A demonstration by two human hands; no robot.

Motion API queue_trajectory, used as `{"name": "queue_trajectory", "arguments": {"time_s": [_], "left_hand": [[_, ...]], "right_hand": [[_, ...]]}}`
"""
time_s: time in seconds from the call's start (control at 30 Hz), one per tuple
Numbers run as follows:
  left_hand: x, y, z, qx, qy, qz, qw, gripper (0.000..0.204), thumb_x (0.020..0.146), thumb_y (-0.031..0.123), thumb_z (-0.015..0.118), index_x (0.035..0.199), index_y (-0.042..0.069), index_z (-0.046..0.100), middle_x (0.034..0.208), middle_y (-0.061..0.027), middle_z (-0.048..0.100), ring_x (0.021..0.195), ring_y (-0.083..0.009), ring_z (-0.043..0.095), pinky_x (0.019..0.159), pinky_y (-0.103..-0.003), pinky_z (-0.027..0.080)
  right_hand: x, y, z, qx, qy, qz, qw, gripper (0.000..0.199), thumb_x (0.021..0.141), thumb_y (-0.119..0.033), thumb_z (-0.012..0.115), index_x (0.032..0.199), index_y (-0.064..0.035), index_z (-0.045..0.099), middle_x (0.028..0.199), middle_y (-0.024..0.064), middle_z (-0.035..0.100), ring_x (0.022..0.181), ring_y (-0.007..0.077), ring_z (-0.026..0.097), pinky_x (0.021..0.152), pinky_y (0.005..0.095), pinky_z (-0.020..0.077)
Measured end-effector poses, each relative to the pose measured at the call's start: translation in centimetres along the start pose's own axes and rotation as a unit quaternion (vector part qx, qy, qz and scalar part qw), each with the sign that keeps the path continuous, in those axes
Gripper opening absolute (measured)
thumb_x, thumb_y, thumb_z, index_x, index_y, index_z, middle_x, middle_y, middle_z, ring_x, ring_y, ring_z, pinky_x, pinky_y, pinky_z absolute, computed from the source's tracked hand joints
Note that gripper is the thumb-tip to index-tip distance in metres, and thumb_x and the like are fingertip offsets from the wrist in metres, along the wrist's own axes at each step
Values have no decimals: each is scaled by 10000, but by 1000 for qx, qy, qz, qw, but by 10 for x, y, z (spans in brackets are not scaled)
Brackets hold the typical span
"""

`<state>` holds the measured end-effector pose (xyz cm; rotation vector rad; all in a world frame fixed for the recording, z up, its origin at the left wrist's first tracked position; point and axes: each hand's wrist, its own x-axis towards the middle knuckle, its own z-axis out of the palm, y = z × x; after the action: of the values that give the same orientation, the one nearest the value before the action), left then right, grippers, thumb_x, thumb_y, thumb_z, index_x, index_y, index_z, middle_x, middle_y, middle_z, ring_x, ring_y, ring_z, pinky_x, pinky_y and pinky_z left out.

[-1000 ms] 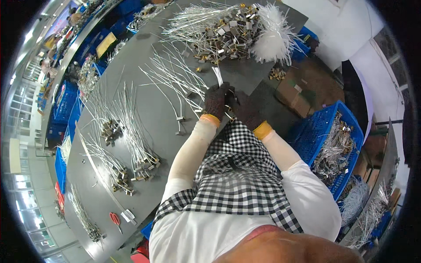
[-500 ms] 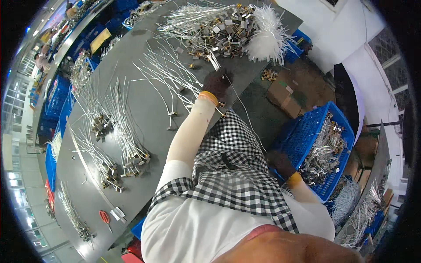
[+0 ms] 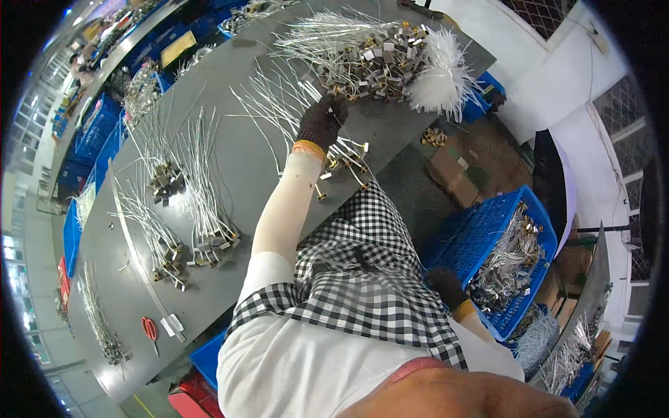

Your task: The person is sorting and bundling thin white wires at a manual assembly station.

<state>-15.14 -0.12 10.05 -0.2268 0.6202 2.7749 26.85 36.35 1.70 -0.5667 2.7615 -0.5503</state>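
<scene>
My left hand (image 3: 324, 122), in a dark glove with an orange cuff, is closed over the grey table. Short white tubes (image 3: 309, 90) stick out past its fingers. Beneath and around it lie loose white wires (image 3: 268, 104), their small metal-and-brass ends (image 3: 341, 161) pointing toward my apron. My right hand (image 3: 446, 285), gloved the same way, hangs low by my side, at the near edge of a blue basket (image 3: 465, 230). Its fingers merge with the dark background, so their grip is hidden.
A heap of metal parts with wires (image 3: 376, 63) sits at the table's far end, beside a white tube bundle (image 3: 442, 76). Further left lie several wire bunches (image 3: 205, 181), a metal ruler (image 3: 136, 244) and red-handled scissors (image 3: 149, 329). Cardboard (image 3: 453, 174) covers floor at right.
My left hand has moved left over the loose wires. The single wire that stretched between my hands no longer shows. My right hand has dropped slightly, and the view has shifted.
</scene>
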Motion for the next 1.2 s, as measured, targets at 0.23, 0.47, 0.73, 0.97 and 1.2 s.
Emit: {"name": "queue_trajectory", "arguments": {"time_s": [0.23, 0.47, 0.73, 0.97, 1.2], "left_hand": [[-4, -9, -23, -3, -105, -16, 994, 237, 951, 132, 574, 1134, -18, 582, 1012, -146, 667, 950, -285, 651, 872, -385, 550], [-77, -45, -26, 332, -146, 94, 927, 204, 911, 152, 606, 1077, 34, 622, 997, -142, 675, 953, -306, 659, 850, -417, 544], [-173, -38, 7, 604, -135, 130, 774, 364, 842, 152, 664, 1200, 96, 632, 959, -108, 677, 840, -228, 667, 748, -316, 523], [-186, -18, 27, 436, 30, -11, 899, 227, 924, 165, 611, 1071, 5, 678, 930, -36, 672, 834, -120, 599, 739, -256, 479], [-167, -9, -10, 697, -119, 211, 675, 217, 919, 156, 608, 1067, 24, 697, 922, -52, 676, 818, -148, 630, 719, -279, 492]], "right_hand": [[18, -8, -15, 31, 74, -77, 994, 250, 751, -143, 675, 1000, -122, 692, 910, 133, 681, 867, 342, 652, 742, 444, 521], [135, -64, -53, 505, 34, 170, 845, 302, 873, -187, 607, 1117, -12, 635, 962, 116, 664, 866, 199, 615, 771, 351, 500], [259, -135, -70, 641, 115, 15, 759, 547, 917, -124, 570, 1419, -4, 390, 1249, 140, 561, 1033, 193, 599, 847, 309, 508], [270, -176, -106, 633, 137, 16, 761, 431, 909, -67, 562, 1332, -28, 490, 1100, 114, 630, 955, 168, 615, 780, 276, 507], [286, -178, -112, 638, 110, 13, 762, 428, 918, -127, 606, 1314, -7, 496, 1181, 134, 590, 999, 176, 601, 846, 297, 502]]}}
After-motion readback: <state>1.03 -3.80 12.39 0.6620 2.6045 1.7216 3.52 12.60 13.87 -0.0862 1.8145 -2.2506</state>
